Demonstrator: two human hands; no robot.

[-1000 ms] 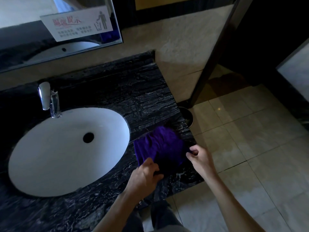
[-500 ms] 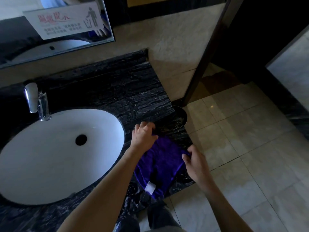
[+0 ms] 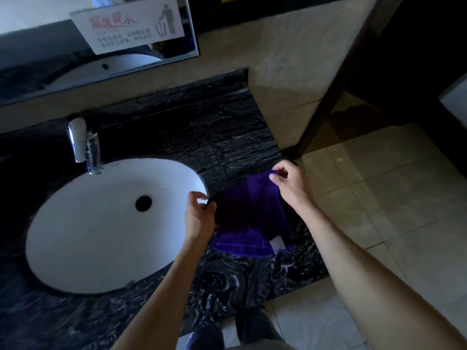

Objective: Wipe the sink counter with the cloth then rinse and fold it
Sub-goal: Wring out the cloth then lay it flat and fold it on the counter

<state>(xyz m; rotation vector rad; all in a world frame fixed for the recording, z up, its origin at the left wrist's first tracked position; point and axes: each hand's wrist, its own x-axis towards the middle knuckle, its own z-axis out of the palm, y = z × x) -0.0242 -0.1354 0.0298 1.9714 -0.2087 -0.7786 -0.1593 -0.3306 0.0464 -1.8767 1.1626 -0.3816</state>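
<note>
The cloth (image 3: pixel 252 218) is a deep purple, soft and plush-looking, nearly black where the shade falls across its middle — it hangs as a rough square, stretched between two hands over the right end of the counter (image 3: pixel 202 137), just beside the right rim of the sink (image 3: pixel 101 223). The left hand (image 3: pixel 199 215) pinches the cloth's upper left corner between thumb and curled fingers, right at the basin's edge; the right hand (image 3: pixel 290 183) pinches the upper right corner the same way, near the counter's right edge. The top hem sags a little between them. Along the bottom runs a stitched border that catches the light brighter violet, and a small white label (image 3: pixel 277 243) shows at the lower right corner (whether that lower edge touches the stone or hangs just above it I cannot tell). The counter is black marble with pale veins, and a chrome faucet (image 3: pixel 83 145) stands at the sink's back left.
</note>
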